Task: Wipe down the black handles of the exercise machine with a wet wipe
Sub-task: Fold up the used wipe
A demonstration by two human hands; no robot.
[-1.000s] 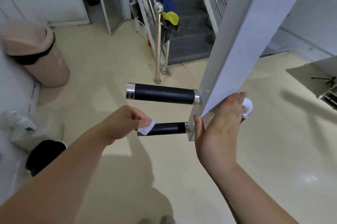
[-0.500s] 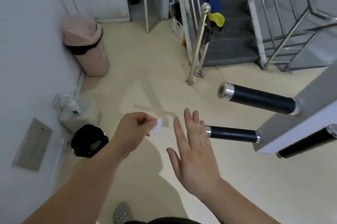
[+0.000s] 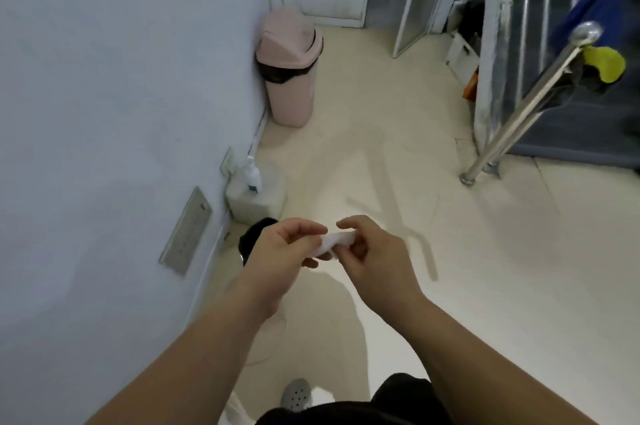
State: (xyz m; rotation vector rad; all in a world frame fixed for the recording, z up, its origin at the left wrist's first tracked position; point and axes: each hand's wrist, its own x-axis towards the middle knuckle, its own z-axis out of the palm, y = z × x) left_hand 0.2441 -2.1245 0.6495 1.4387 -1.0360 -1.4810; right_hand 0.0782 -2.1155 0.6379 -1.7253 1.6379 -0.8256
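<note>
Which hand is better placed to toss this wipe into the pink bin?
Probably the left hand: it pinches the wipe, and the pink bin stands ahead on that side, against the wall. The right hand holds the wipe's other end.

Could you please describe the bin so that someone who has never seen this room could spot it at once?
Follow the pale wall on the left toward the far corner. The bin stands on the floor against that wall, just before the corner. It is pink, with a swing lid and a black liner showing under it, and it is taller than the white jug nearer along the same wall.
</note>
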